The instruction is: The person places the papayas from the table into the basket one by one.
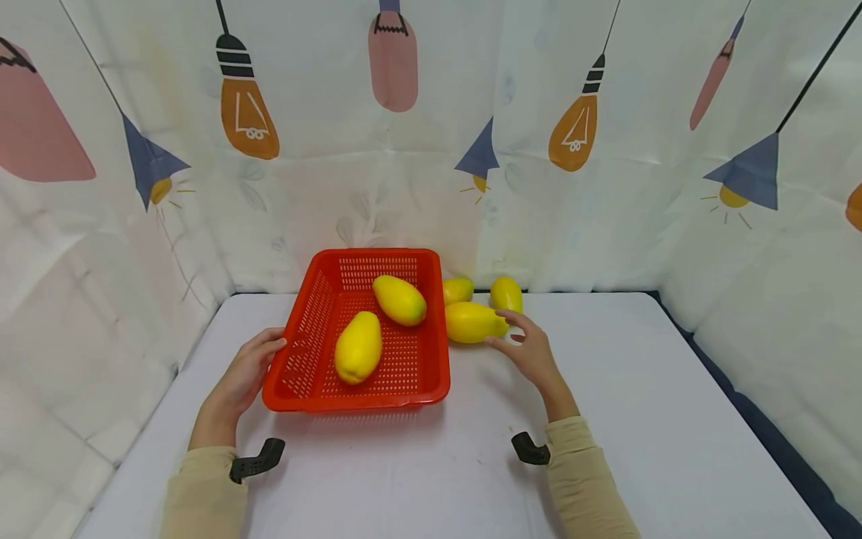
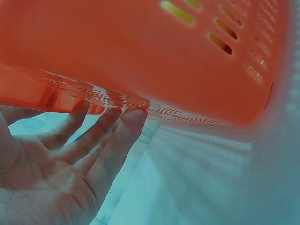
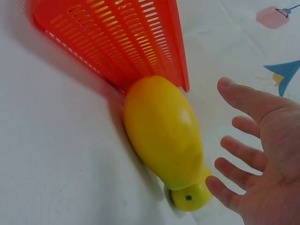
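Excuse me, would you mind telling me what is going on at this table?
A person's left hand is touching the side of a red basket, which holds two yellow fruits. Their right hand, fingers apart, is at the end of a third fruit lying beside the basket, but does not grip it. Two more fruits lie just beyond that one.

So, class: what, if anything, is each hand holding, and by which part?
The left hand touches the red basket at its left rim; whether it grips cannot be told. The right hand, near a yellow fruit, holds nothing.
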{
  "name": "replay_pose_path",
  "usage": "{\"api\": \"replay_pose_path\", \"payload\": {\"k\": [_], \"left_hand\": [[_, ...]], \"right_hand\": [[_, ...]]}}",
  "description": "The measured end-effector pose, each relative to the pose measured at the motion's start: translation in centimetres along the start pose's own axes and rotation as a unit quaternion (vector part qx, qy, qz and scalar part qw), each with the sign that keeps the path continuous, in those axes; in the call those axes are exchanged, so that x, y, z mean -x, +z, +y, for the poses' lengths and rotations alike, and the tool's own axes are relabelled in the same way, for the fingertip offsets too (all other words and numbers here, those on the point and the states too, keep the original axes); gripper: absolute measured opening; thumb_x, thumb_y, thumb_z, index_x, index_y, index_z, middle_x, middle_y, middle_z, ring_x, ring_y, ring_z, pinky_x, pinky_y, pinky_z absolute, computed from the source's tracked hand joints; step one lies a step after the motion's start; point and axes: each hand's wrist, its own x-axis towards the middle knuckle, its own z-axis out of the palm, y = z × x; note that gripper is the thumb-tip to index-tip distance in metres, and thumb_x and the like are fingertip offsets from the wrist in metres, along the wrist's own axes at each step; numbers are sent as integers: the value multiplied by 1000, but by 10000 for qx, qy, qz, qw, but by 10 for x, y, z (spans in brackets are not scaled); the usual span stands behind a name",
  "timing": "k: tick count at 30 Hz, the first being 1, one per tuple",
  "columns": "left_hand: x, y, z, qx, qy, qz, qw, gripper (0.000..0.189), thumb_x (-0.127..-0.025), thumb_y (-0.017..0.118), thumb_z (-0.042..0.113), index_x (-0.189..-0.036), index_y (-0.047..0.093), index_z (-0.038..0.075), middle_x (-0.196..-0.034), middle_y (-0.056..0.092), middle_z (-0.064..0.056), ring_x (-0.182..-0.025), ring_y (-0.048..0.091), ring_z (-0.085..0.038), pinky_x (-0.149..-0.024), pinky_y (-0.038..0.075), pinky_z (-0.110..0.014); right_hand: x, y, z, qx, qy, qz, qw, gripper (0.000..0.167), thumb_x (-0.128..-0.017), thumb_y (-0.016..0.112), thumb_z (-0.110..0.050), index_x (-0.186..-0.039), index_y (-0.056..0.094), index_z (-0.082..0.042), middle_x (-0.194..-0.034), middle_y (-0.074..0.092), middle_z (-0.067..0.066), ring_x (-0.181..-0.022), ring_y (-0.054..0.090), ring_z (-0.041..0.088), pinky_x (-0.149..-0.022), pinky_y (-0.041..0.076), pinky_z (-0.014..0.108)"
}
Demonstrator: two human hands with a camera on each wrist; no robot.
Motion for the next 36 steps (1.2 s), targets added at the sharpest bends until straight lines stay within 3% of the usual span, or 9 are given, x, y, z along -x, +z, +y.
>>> {"api": "replay_pose_path", "payload": {"k": [18,36], "left_hand": [[-1,-1,0,-20,-80,39,10000,34,-102,45,34,-129,48,13,-108,61,12,-96,61,-5,-82,52,-21],[-1,0,0,95,6,-17,10000,32,-103,44,33,-127,49,12,-108,61,10,-95,62,-6,-82,52,-22]], "right_hand": [[-5,-8,8,-41,168,-71,9998,61,-83,77,-31,-136,52,-15,-145,47,9,-134,43,34,-106,41,51],[-11,0,18,-66,310,-196,9993,62,-83,77,-29,-137,50,-14,-146,45,9,-133,43,32,-105,43,51]]}}
